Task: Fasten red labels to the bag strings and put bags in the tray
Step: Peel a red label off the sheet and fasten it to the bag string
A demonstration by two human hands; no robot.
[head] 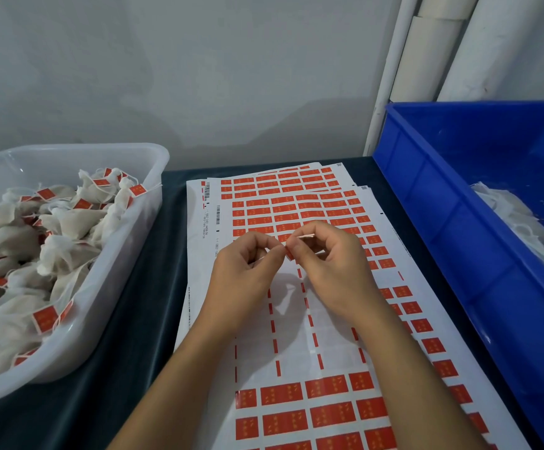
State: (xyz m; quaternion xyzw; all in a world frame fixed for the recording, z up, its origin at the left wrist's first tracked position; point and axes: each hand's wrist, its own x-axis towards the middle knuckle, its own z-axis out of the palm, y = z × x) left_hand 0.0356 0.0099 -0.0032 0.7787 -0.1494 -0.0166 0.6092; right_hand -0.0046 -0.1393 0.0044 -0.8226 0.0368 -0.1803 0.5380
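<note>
Both hands over the label sheets [329,319], mid-frame. L hand [244,267] and R hand [332,264] meet fingertip to fingertip at abt 12 o'clock of the top sheet's stripped patch. They pinch one red label [299,243] btwn them. It's edge-on to cam, thin pale line showing at the top, so I read it as being folded or peeled, can't tell which. No string or bag visible in either hand, maybe hidden behind fingers.

Pose: both wrists come in from 6 o'clock, forearms converge in a V, fingers curled in, thumbs and index tips doing the work. Both are clenched on the label, neither released.

Layout makes sense for the flow: blue bin [458,222] at 3 o'clock holds unlabelled bags [510,216], reachable by R hand. Clear tray [127,222] at 9 o'clock holds done bags [59,219] with red tags on, drop-off for L hand. Sheets sit dead centre on the tabletop [134,319] so labels peel right under the work point. Top sheet is stripped through the middle rows, full rows left at 6 and 12 o'clock.

My guess at step: label prep; bag string to follow.
</note>
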